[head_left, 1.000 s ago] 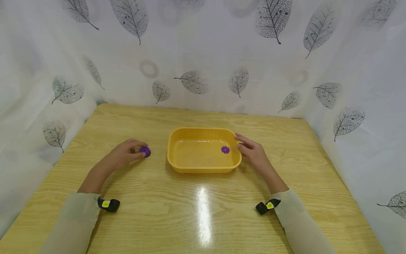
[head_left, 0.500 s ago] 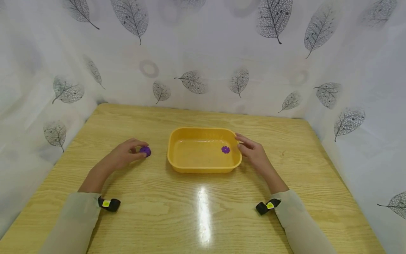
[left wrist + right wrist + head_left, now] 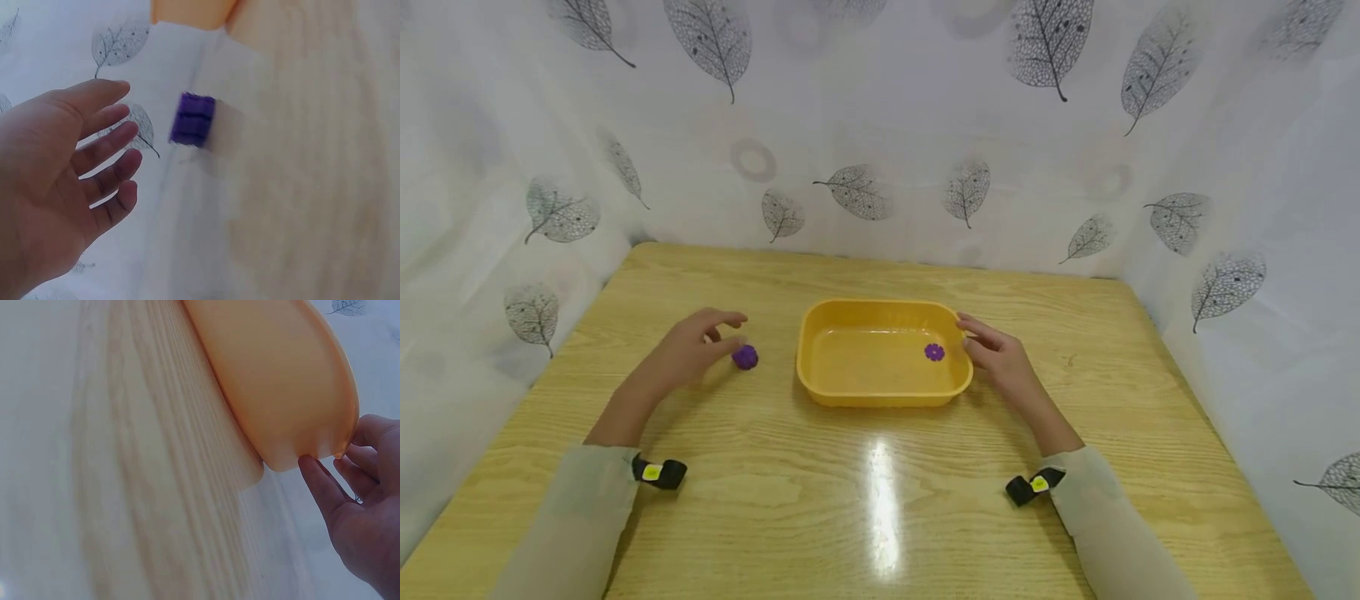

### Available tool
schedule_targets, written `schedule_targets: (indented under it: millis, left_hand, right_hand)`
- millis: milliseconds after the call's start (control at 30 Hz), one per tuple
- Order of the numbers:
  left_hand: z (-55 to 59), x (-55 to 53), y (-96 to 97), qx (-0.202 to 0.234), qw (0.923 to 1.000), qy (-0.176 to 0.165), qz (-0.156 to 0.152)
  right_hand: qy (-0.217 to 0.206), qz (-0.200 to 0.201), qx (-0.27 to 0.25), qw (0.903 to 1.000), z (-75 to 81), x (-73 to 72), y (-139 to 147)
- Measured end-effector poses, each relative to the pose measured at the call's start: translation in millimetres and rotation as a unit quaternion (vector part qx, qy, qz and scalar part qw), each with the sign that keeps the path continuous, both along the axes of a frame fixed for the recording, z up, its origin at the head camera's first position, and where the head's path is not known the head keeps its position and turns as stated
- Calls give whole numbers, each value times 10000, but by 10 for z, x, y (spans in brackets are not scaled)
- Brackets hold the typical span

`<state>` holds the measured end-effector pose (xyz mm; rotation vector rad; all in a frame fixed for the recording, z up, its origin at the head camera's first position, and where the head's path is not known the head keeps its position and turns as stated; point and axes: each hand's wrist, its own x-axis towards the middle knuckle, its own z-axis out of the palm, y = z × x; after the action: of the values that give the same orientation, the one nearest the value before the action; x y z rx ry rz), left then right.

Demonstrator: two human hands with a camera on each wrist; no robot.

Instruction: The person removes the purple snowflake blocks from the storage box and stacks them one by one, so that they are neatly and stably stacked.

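Observation:
On the table left of the basin stands a small stack of purple flower-shaped pieces [image 3: 745, 357], its layers visible side-on in the left wrist view [image 3: 193, 120]. My left hand [image 3: 696, 340] is beside it with fingers spread and nothing between them; a gap shows between fingertips and stack in the left wrist view. One flat purple flower piece [image 3: 934, 352] lies inside the yellow plastic basin [image 3: 865, 398], toward its right end. My right hand [image 3: 1000, 357] touches the basin's right end from outside, relaxed fingers and thumb against the rim and outer wall [image 3: 294, 440].
The wood-grain table [image 3: 775, 500] is bounded at the back and sides by a white sheet [image 3: 880, 108] printed with grey leaves. Black wrist straps [image 3: 660, 473] are on both sleeves. A bright reflection lies on the table in front of the basin.
My left hand has let go of the purple stack, its fingers opening and drawing slightly up and back. The stack stays in place. My right hand and the basin have not moved.

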<state>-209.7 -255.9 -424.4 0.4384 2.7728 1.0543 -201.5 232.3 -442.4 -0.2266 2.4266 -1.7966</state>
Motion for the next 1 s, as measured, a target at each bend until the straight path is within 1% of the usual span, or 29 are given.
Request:
schedule_targets:
  millis: [100,200,333,433,533,700,833,933,1000]
  left_hand:
    - [103,-86,121,116,9998,142,59]
    - [204,-182,320,247,9994,257,-40]
    - [319,-287,677,303,9978,474,-342]
    - [367,-345,975,280,9959,596,-612]
    - [371,-393,1271,202,9940,633,-868]
    - [342,-429,1698,30,9919,519,-1160]
    - [300,-428,1988,-206,9897,378,-1368]
    - [248,-442,2181,-446,9867,325,-1531]
    - [217,-456,2298,-590,9854,275,-1576]
  right_hand:
    - [6,9,-11,10000,-2,4,6]
    - [-12,7,-28,10000,-5,6,11]
    - [-61,-24,-39,10000,-2,1,12]
    - [-82,-31,-26,10000,4,-4,8]
    - [-91,-15,-32,10000,5,-8,2]
    - [-49,19,4,10000,1,-15,-7]
    - [-24,8,41,10000,1,-17,-5]
    - [-7,18,32,10000,1,-15,5]
    - [5,44,7,10000,2,-10,11]
